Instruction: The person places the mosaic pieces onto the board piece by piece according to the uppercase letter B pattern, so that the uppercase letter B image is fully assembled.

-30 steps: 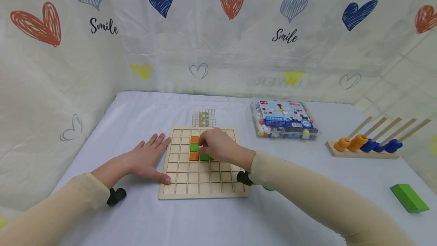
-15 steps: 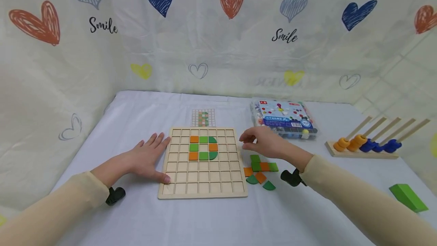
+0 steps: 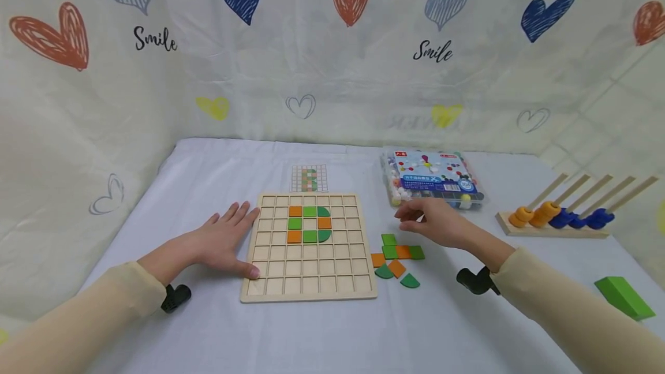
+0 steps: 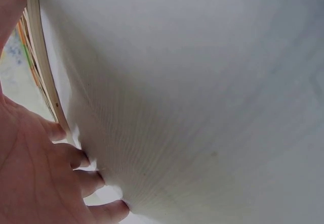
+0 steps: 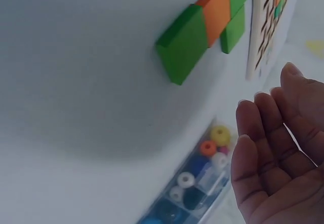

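Note:
A wooden grid board lies on the white table, with orange and green square tiles and two green quarter-round tiles set in a ring around one bare cell. My left hand lies spread at the board's left edge, fingertips and thumb against its rim. Over the table to the right of the board, my right hand hovers with loosely bent fingers and nothing in them. Below it lie loose tiles, among them a green square tile, an orange square tile and a green quarter-round tile.
A printed pattern card lies behind the board. At the back right is a clear plastic box of coloured beads. Farther right stand a peg rack with orange and blue rings and a green block.
My right hand has moved off the board to the right, past the loose tiles. The tiles it was covering on the board now show. My left hand stays put.

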The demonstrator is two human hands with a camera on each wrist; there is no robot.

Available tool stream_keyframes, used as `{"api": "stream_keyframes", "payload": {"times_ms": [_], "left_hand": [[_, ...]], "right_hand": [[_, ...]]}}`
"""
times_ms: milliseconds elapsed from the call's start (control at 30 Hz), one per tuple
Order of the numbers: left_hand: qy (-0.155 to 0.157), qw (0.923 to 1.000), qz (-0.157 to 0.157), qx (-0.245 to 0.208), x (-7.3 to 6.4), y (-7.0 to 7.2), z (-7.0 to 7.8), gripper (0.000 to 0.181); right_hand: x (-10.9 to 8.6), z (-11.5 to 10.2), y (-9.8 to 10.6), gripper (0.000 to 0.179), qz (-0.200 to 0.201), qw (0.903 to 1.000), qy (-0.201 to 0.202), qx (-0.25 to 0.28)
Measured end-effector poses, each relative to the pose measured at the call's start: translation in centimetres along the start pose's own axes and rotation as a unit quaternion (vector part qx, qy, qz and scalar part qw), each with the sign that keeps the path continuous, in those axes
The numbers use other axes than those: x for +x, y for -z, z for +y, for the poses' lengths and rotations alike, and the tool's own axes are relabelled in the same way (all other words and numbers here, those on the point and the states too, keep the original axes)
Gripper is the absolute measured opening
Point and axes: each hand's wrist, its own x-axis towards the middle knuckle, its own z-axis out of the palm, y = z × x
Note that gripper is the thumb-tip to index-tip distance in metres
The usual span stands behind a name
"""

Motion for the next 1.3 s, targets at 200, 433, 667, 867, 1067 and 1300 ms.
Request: {"api": "stream_keyframes", "payload": {"times_ms": [200,433,667,867,1067,1300], "left_hand": [[-0.002,1.0,0.002,0.0,0.1,0.1,0.1,0.135],[0.002,1.0,0.0,-0.002,0.1,-0.1,0.0,0.137],[0.003,1.0,-0.002,-0.004,0.0,0.0,0.1,0.136],[0.003,1.0,-0.001,-0.002,0.0,-0.1,0.0,0.136],[0.0,1.0,0.002,-0.001,0.1,-0.1,0.0,0.136],[-0.003,1.0,0.001,-0.004,0.0,0.0,-0.1,0.137]], "right_hand": [[-0.7,0.9,-0.6,0.022,-0.014,0.9998,-0.01,0.008],[-0.9,1.4,-1.6,0.023,-0.038,0.9988,-0.013,0.027],[-1.9,2.5,-1.0,0.033,-0.074,0.9957,-0.039,0.04],[-2.2,2.8,-1.3,0.032,-0.069,0.9965,-0.041,0.023],[-2.5,2.8,-1.2,0.028,-0.057,0.9979,-0.032,-0.002],[-2.1,2.3,-0.9,0.022,-0.033,0.9992,-0.02,-0.008]]}}
